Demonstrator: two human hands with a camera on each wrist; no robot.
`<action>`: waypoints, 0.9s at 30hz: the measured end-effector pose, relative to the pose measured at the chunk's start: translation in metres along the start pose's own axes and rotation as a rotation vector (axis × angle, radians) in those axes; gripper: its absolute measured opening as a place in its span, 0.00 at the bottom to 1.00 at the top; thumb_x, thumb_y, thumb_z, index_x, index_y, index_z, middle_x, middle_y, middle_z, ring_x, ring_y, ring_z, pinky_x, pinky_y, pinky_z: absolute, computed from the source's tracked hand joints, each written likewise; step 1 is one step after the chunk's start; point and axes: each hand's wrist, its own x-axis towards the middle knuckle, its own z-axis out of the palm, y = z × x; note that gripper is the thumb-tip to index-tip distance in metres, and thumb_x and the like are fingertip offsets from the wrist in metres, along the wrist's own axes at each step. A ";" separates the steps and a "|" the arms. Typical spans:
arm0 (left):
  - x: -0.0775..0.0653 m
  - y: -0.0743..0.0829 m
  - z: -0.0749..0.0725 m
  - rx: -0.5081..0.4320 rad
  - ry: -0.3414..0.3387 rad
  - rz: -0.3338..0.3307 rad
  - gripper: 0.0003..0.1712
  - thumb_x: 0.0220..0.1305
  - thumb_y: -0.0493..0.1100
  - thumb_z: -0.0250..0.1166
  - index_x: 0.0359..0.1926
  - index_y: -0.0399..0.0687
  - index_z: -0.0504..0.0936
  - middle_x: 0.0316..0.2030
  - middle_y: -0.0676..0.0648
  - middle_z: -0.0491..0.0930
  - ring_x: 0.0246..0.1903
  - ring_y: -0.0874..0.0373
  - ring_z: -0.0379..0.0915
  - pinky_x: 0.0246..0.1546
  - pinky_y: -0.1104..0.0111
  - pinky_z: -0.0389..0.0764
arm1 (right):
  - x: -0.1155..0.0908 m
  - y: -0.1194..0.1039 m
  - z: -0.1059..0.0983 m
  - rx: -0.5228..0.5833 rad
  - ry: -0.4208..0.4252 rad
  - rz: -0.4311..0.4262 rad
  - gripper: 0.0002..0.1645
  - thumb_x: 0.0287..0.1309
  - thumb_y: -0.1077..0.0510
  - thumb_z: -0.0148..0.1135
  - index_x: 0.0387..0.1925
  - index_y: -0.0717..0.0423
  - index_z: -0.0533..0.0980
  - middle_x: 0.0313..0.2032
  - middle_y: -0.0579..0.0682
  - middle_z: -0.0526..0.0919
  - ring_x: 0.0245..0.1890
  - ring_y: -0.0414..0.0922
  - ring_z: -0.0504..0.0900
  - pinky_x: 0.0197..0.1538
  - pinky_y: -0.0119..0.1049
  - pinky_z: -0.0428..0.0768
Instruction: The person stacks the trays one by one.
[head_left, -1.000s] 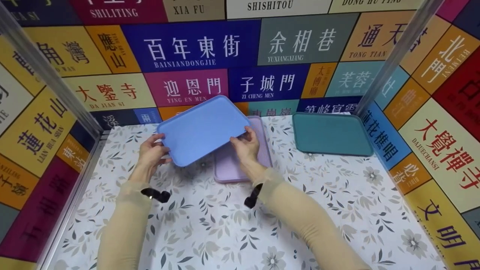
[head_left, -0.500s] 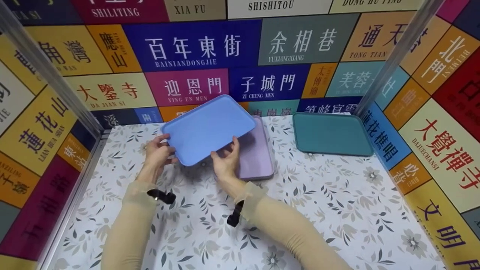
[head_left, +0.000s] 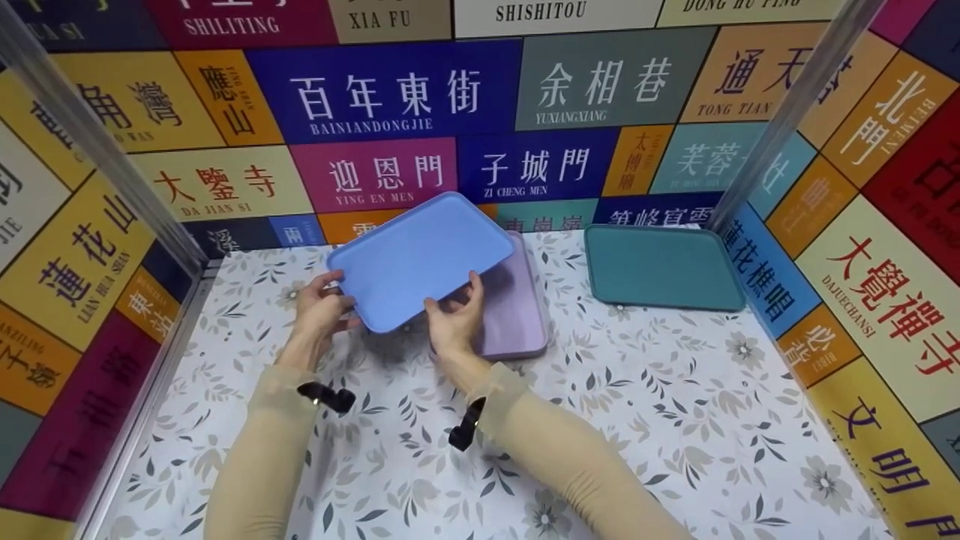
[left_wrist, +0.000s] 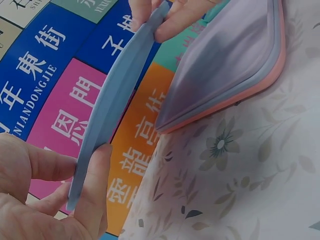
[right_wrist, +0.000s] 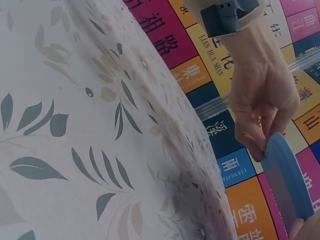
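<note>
Both hands hold a blue rectangular tray [head_left: 424, 262], tilted and raised above the table. My left hand [head_left: 319, 319] pinches its left short end; in the left wrist view the thumb and fingers [left_wrist: 97, 175] lie on opposite faces of the rim. My right hand [head_left: 456, 319] grips the near long edge, thumb and index finger apart along it. Partly behind the blue tray lies a lilac tray [head_left: 517, 315], on top of a stack. In the left wrist view, a coral layer [left_wrist: 272, 75] shows at the bottom of that stack. The tray's underside is hidden in the head view.
A dark green tray [head_left: 664, 266] lies at the back right of the table. Flower-patterned white cloth [head_left: 390, 465] covers the tabletop. Printed panels [head_left: 405, 90] stand at the back and both sides, with clear corner posts [head_left: 795, 112].
The right hand has slid left along the tray's near edge, from its right corner towards the middle. The blue tray and left hand have shifted slightly right, showing more of the lilac tray's near end.
</note>
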 end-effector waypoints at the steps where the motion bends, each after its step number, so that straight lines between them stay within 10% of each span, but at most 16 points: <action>1: -0.001 0.000 0.000 -0.007 0.001 0.006 0.45 0.71 0.27 0.61 0.86 0.50 0.66 0.69 0.38 0.72 0.48 0.53 0.85 0.37 0.66 0.94 | 0.000 -0.001 0.000 0.018 -0.007 -0.002 0.57 0.58 0.73 0.77 0.85 0.49 0.64 0.77 0.67 0.70 0.55 0.56 0.84 0.51 0.45 0.95; 15: 0.002 0.000 -0.005 -0.014 -0.077 0.003 0.41 0.76 0.33 0.63 0.86 0.42 0.64 0.73 0.33 0.74 0.42 0.58 0.85 0.47 0.66 0.95 | 0.017 0.000 -0.025 0.109 -0.106 0.080 0.57 0.57 0.78 0.70 0.85 0.49 0.64 0.76 0.64 0.65 0.44 0.47 0.82 0.45 0.47 0.96; 23: 0.012 0.027 -0.020 0.224 -0.181 -0.025 0.39 0.81 0.42 0.62 0.87 0.43 0.64 0.88 0.35 0.57 0.81 0.38 0.66 0.78 0.43 0.81 | 0.027 -0.005 -0.044 0.108 -0.229 0.099 0.59 0.52 0.81 0.68 0.85 0.49 0.66 0.76 0.65 0.65 0.40 0.46 0.82 0.40 0.42 0.95; 27: 0.016 0.042 -0.026 0.356 -0.243 -0.024 0.37 0.82 0.46 0.61 0.86 0.44 0.66 0.89 0.36 0.57 0.86 0.35 0.58 0.82 0.37 0.73 | 0.031 -0.007 -0.053 0.091 -0.296 0.079 0.59 0.49 0.82 0.65 0.84 0.52 0.67 0.67 0.61 0.67 0.34 0.44 0.78 0.30 0.35 0.89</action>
